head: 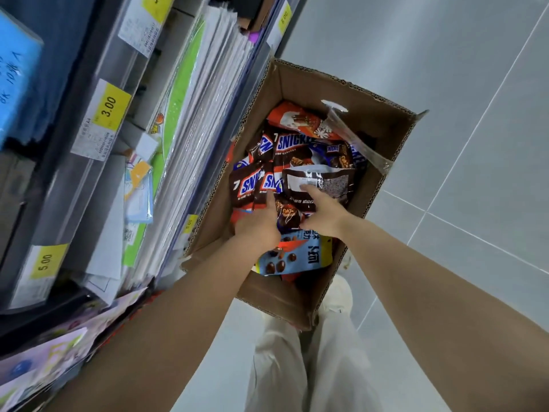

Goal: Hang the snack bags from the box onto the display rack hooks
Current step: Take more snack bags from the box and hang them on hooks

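The shelf [74, 179] on the far left, with its yellow price tags [110, 106], is crammed with stacks of paper [208, 84] that lean right up against the left wall of the box [341, 84]. No rack hooks anywhere in shot, so the hanging happens somewhere off camera.

All the snack bags are in the box, piled loose. Brown bags [252, 182] lie along the left wall, an orange one [300, 118] sits toward the far end, and a blue one [297, 257] is at the near edge.

The left hand [261, 224] lies on the brown bags with fingers stretched out fairly flat, and I don't see it holding anything. The right hand [323, 215] has its forefinger straight, touching a bag flipped label-side up [323, 179] mid-box. Its other fingers are hidden, so I can't tell if they've got hold of anything.

What could go wrong, I reckon:
- The bags overlap and look slick, so pulling one could drag its neighbours up and spill them over the low near edge.
- That loose clear plastic [353, 135] by the right wall could snag a bag.
- Grabbing a bag by the middle could crush what's inside, or hide the hang hole.
- An elbow swinging left could knock those leaning papers down.
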{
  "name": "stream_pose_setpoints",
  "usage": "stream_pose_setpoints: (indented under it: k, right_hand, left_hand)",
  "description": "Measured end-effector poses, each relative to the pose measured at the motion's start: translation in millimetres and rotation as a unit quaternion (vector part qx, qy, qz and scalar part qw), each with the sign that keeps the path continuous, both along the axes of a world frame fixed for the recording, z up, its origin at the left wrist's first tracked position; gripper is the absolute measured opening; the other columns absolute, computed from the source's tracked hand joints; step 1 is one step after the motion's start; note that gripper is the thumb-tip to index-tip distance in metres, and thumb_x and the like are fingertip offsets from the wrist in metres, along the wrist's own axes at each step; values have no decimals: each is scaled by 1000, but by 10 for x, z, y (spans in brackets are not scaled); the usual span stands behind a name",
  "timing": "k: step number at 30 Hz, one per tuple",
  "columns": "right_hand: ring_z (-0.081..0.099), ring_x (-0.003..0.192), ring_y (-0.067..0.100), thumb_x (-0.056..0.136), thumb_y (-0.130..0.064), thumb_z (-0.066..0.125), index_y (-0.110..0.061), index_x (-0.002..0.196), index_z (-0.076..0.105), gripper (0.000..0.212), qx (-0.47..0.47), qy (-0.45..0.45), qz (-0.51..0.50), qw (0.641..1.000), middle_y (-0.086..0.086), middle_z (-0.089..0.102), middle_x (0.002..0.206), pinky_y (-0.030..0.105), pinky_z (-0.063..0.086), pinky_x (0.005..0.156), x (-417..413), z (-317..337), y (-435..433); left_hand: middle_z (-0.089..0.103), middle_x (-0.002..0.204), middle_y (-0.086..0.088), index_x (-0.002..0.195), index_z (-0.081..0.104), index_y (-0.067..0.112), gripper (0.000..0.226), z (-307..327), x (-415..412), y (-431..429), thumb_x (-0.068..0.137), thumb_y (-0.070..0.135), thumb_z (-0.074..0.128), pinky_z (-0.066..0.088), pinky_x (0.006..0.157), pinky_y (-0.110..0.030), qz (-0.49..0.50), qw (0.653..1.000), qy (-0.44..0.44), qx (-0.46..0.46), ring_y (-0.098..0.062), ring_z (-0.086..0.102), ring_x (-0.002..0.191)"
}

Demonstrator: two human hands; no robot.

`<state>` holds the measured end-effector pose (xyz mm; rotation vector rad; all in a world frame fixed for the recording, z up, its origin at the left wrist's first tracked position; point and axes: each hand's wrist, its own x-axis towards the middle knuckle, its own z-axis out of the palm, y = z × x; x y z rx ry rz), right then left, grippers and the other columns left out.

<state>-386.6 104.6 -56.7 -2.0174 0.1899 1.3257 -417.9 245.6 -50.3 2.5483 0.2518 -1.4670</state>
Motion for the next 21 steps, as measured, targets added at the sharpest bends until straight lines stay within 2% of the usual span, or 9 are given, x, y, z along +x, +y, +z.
stream_pose_setpoints:
  k: [3,5,7,9,11,13,16,19,21]
  right_hand:
    - [8,145,32,76,-4,66,-36,149,2,102,-39,-58,134,989,-2,-4,159,53,17,115,83,101,8]
    - [-6,146,30,75,-21,73,-38,149,0,104,-69,-88,165,980,-4,-14,158,53,8,115,161,150,-53]
    - [-10,146,27,78,-36,71,-35,149,13,92,-81,-140,170,972,-3,-9,159,51,3,116,231,193,-138]
    - [0,147,23,84,-41,63,-27,145,32,69,-109,-217,167,956,-1,15,158,48,5,117,305,192,-238]
    - [31,139,24,90,-39,56,-21,132,50,47,-147,-256,150,944,5,49,140,43,24,112,389,194,-336]
    - [55,115,30,92,-37,53,-15,116,58,33,-162,-238,91,953,11,64,117,38,44,91,471,243,-406]
    - [61,101,30,90,-32,56,-14,104,65,25,-132,-219,-66,964,10,68,104,33,46,81,609,242,-527]
    - [64,95,28,89,-29,59,-9,101,68,25,-80,-223,-348,907,12,70,101,36,50,85,750,147,-713]
    - [64,86,25,91,-27,57,-4,97,67,25,-80,-233,-456,855,12,70,94,36,51,81,809,113,-813]
  left_hand:
    - [56,93,-6,147,-21,17,94,296,300,-136,88,7,51,41,64,-34,-182,981,-45,-44,-21,52,72]
    - [50,80,-4,147,-20,19,95,415,468,-179,87,7,52,37,61,-33,-269,954,-113,-70,-18,44,64]
    - [55,85,-7,149,-16,22,91,475,641,-202,89,11,52,36,67,-32,-326,922,-189,-91,-21,47,72]
    - [58,94,-9,149,-9,24,85,433,773,-244,91,14,51,35,76,-33,-345,897,-247,-124,-25,52,86]
    - [61,97,-7,150,6,29,76,379,885,-304,92,19,52,39,80,-36,-208,913,-299,-185,-26,56,91]
    - [63,106,1,146,27,25,55,270,1004,-374,95,34,48,44,83,-34,96,919,-292,-246,-19,58,95]
    - [62,109,-4,130,50,16,44,-28,1248,-447,100,41,31,49,85,-32,454,845,-152,-237,-24,60,99]
    - [58,94,-8,139,36,24,44,-226,1355,-461,98,10,32,48,54,-19,491,844,-29,-213,-17,55,71]
    - [60,102,-10,145,23,32,60,-318,1403,-459,95,-1,27,48,63,-25,471,855,1,-218,-17,55,78]
